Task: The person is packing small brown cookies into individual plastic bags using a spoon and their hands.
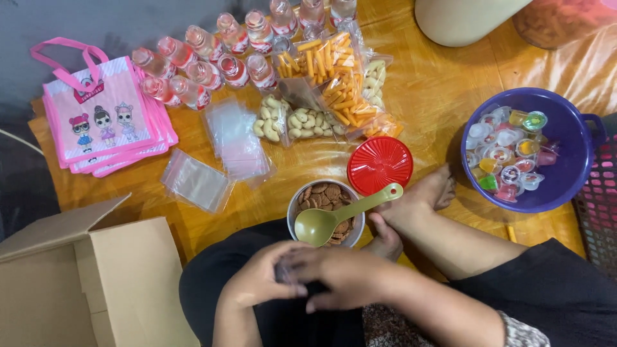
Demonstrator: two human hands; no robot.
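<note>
A small clear plastic bag (287,273), blurred and mostly hidden, sits pinched between both hands over the lap, just below the round tin of brown biscuits (326,200). The job seems to be rubbing the bag's mouth apart, and it likely goes best with thumbs sliding against the fingers, close to the tin. The left hand (260,279) curls in from the left, its fingers closed on the bag; the right hand (344,275) lies across from the right, knuckles up, also gripping it. Above the fingers a green scoop (340,217) rests across the tin, with a red lid (380,164) beyond. Up and left lie spare clear bags (196,182).
</note>
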